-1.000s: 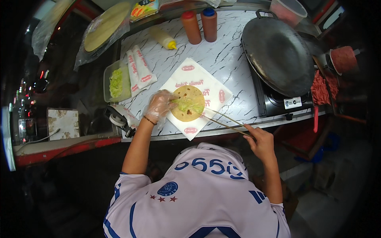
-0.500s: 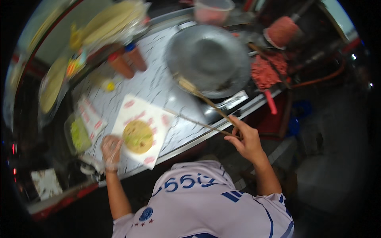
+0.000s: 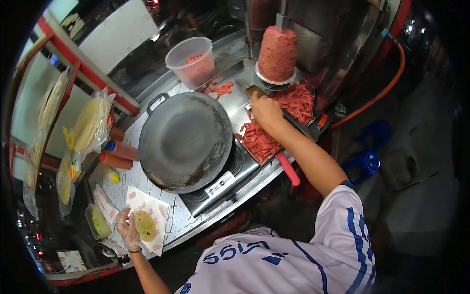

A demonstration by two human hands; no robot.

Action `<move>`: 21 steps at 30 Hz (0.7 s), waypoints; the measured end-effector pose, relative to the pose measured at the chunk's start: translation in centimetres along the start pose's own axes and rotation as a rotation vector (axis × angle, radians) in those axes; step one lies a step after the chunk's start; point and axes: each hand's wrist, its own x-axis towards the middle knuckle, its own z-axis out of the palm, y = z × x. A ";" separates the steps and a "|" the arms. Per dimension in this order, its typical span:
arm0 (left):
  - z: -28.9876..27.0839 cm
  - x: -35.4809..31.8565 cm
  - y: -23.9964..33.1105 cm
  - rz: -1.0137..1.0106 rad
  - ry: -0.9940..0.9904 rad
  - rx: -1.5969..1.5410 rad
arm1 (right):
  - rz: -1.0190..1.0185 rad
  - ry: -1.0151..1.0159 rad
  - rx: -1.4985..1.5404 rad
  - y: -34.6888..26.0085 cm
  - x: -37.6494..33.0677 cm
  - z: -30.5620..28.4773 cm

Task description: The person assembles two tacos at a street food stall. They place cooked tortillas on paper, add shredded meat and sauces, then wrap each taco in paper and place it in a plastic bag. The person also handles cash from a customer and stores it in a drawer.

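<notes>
My left hand (image 3: 129, 232), in a clear plastic glove, rests at the left edge of a printed white paper sheet (image 3: 156, 209). Its fingers are loosely bent and apart, holding nothing visible. On the sheet lies a round flatbread (image 3: 146, 226) topped with shredded green lettuce. My right hand (image 3: 267, 115), ungloved, is reached out over the metal meat tray, its fingers closed on the wooden handle (image 3: 255, 91) of a long knife. The dark blade (image 3: 299, 126) runs back under my wrist. Red shredded meat (image 3: 259, 140) lies on both sides of it.
A large dark griddle pan (image 3: 186, 142) sits on a gas stove (image 3: 215, 188). Behind the tray stands a meat cone (image 3: 277, 54) on a spit, with a plastic tub (image 3: 192, 61) to its left. Sauce bottles (image 3: 117, 159) and a lettuce container (image 3: 98, 223) line the left side.
My right hand has moved forward from the counter's front edge to the knife on the meat tray. The wooden tongs it held are no longer visible. The view has swung toward the spit.
</notes>
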 end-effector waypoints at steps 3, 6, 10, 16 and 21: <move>1.0 -0.2 2.1 -0.006 -0.025 0.132 | -0.134 -0.021 0.077 -0.3 0.3 -0.4; 0.7 -0.9 2.6 -0.043 -0.012 0.201 | -0.061 -0.144 0.291 2.1 0.0 -2.1; 0.0 -1.3 2.3 -0.099 0.041 0.215 | 0.036 -0.303 0.664 6.6 0.2 -3.5; 1.1 -0.6 2.7 -0.048 0.001 0.203 | 0.307 -0.598 1.116 4.3 3.0 0.0; 0.9 -1.8 3.5 -0.025 -0.018 0.283 | 0.383 -0.531 1.095 0.4 8.0 4.1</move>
